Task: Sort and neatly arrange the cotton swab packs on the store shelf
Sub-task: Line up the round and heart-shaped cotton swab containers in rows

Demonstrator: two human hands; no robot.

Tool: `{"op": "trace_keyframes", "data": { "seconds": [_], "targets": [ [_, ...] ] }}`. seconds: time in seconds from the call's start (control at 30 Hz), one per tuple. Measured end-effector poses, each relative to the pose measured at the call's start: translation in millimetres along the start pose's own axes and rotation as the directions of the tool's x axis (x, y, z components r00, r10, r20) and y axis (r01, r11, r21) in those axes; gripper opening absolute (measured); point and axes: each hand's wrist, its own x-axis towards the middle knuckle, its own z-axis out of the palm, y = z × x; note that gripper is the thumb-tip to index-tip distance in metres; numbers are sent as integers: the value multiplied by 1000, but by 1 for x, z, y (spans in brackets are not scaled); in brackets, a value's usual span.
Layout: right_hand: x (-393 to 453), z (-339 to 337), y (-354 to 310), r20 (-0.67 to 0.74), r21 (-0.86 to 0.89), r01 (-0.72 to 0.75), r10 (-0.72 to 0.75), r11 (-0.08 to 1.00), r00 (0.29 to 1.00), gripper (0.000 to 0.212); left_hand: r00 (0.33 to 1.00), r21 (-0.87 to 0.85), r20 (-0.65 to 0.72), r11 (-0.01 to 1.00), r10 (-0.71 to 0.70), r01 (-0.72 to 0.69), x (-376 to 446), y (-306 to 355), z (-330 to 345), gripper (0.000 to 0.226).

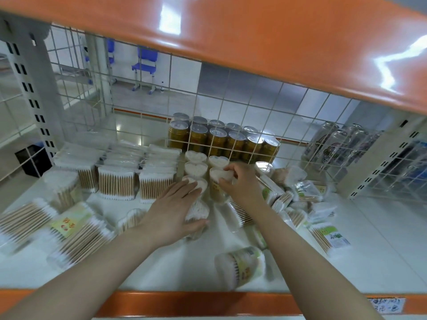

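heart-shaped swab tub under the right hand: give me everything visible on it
The heart-shaped tub is a clear plastic container packed with wooden-stick cotton swabs, white tips filling its top, tan sticks showing through the wall, with a blurred yellowish label on its side. It stands upright on the white shelf, nearest in the right-hand column of similar heart tubs. The right hand pinches its top rim from the right with curled fingers. Its base is blurred.
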Motion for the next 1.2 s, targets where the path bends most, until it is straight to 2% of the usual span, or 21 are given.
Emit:
{"op": "trace_keyframes", "data": {
  "seconds": [0.07,0.23,0.5,0.8,1.03,1.17,1.2],
  "targets": [
    [1,3,2,-25,-16,-14,14,1000,1000,29,999,-47,-22,999,-24,23,0,2,0,121],
    [0,5,2,-30,4,-29,29,1000,999,30,998,-26,-28,998,-63,62,5,8,-5,112],
    [-5,13,14,26,-26,-80,81,996,996,34,991,-40,-114,997,-73,69,13,10,-4,97],
    [-3,10,12,14,-234,41,-39,971,999,37,986,-67,-139,994,-92,83,18,10,-1,89],
    [-2,12,11,10,-205,58,-57,977,998,35,988,-75,-107,992,-111,104,16,13,-3,91],
    [-4,7,12,50,-207,70,-61,976,997,44,990,-65,-85,992,-114,109,16,17,-7,73],
    [-5,5,12,53,-198,71,-62,978,997,47,989,-68,-89,992,-114,108,15,19,-8,74]
  ]
}}
